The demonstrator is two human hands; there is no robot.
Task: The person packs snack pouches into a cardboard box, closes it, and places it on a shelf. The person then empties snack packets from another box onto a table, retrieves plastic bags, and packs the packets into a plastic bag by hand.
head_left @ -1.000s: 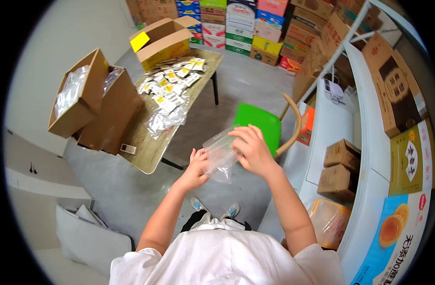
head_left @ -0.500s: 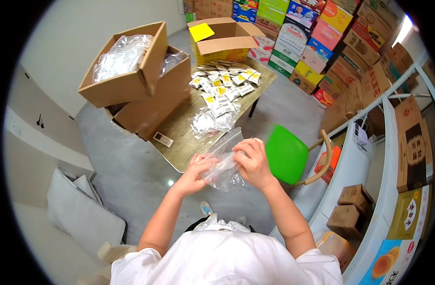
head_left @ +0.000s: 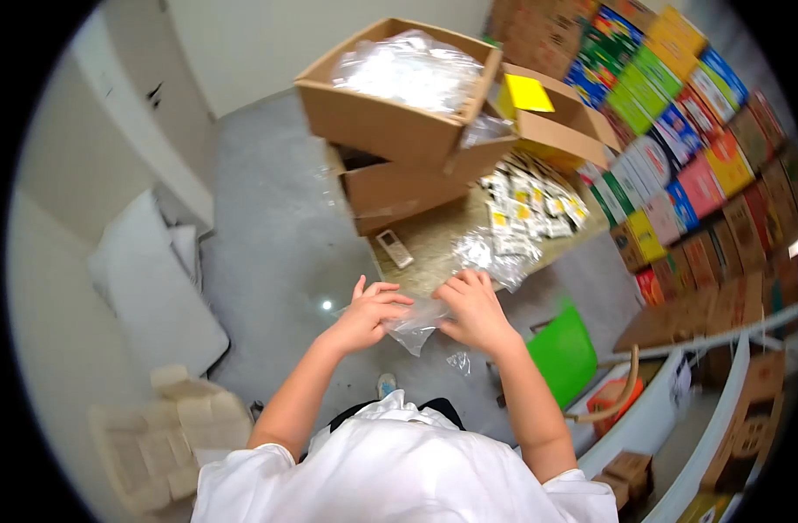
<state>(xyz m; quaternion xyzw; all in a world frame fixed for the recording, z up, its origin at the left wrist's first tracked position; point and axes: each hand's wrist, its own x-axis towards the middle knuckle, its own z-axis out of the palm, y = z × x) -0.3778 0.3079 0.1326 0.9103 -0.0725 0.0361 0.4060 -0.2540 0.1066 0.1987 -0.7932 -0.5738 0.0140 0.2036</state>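
Clear plastic bag hangs, in the head view, between left hand and right hand, at seven o'clock of the table; fingers of both grip opposite sides, probably for holding it taut. Sachets lie toward half past one, perhaps for easy reach.

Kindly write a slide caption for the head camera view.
The left hand and right hand hold a clear plastic bag before a table bearing small packets and open cartons.
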